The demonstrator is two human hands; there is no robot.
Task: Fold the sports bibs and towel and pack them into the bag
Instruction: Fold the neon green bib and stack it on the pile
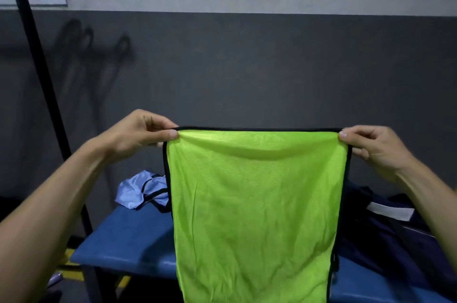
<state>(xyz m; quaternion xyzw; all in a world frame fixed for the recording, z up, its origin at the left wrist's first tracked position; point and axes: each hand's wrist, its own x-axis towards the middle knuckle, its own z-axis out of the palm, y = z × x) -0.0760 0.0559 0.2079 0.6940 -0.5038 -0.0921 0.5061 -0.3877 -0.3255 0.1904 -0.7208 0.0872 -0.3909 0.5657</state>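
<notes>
Black pole [37, 55] stands at far left. My left hand [133, 134] pinches one top corner of the green bib [254, 203], my right hand [376, 147] the other, each grip closed on the black-trimmed edge. The bib hangs flat above the blue desk [123, 241]. A pale blue bib [141, 191] lies crumpled behind, the dark bag [395, 233] at right.

bib [257, 203] lime green, black trim | bench [123, 241] blue | bag [395, 241] navy

Dim indoor light casts soft hanger shadows on the grey wall [247, 67], with wide-angle bending and slight softness toward the edges.
</notes>
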